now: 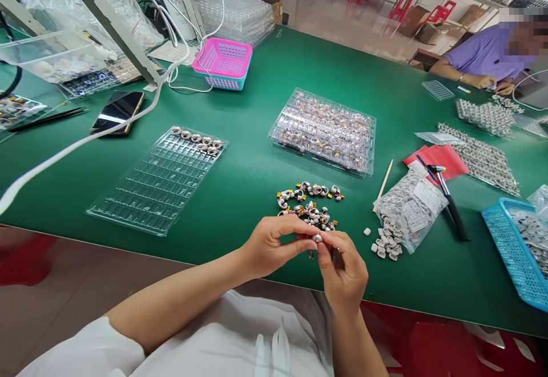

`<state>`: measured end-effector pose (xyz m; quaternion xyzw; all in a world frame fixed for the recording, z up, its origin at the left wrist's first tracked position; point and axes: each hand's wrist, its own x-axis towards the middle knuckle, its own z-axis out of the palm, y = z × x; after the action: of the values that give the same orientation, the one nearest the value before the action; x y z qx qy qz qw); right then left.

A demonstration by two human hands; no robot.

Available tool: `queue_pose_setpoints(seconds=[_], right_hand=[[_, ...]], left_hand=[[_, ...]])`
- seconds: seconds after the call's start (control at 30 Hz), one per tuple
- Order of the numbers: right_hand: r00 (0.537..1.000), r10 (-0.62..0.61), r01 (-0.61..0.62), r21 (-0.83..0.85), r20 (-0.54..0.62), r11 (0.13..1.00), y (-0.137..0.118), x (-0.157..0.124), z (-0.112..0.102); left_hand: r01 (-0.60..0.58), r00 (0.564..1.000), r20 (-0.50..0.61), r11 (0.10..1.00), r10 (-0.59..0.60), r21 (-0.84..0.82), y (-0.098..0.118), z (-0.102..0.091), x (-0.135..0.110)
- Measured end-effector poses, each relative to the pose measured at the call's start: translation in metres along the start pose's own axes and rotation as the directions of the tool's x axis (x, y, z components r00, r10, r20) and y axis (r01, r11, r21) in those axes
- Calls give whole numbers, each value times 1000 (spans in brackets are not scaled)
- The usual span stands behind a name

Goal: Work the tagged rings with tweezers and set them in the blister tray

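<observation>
A small pale, rounded part [317, 238], like an earbud shell, is pinched between the fingertips of both my hands just above the table's front. My left hand [276, 243] grips it from the left with thumb and forefinger. From the right, the fingers of my right hand [345, 271] close on it, covering part of it. Right behind them lies a loose heap of similar part-built pieces [314, 214] with orange-yellow strips. To the right, small pale caps [387, 240] spill from a clear plastic bag [413, 205].
Left stands a clear compartment tray [141, 185] with several pieces in its far rows. Filled trays [323, 131] lie beyond my hands. A hammer-like tool [451, 208], wooden stick [384, 185] and blue basket [509, 245] are right. A white cable [85, 145] crosses left. Someone works far right.
</observation>
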<state>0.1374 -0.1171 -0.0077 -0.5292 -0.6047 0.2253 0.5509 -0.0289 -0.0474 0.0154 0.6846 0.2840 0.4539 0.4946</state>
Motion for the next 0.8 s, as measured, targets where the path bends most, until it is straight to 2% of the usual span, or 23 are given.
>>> queue_pose_setpoints(seconds=[0.13, 0.2, 0.37, 0.8], right_hand=[[996, 41, -42, 3, 77, 999, -4, 5, -3], [995, 22, -24, 16, 94, 1000, -4, 7, -4], [996, -49, 46, 36, 79, 998, -1, 7, -3], [981, -192, 194, -94, 30, 976, 5, 1, -1]], left_hand=[[12, 1000, 28, 1000, -12, 13, 5, -2, 1], [25, 999, 31, 999, -26, 43, 7, -3, 2], [23, 999, 27, 992, -26, 124, 11, -5, 2], [2, 997, 80, 982, -18, 189, 15, -9, 4]])
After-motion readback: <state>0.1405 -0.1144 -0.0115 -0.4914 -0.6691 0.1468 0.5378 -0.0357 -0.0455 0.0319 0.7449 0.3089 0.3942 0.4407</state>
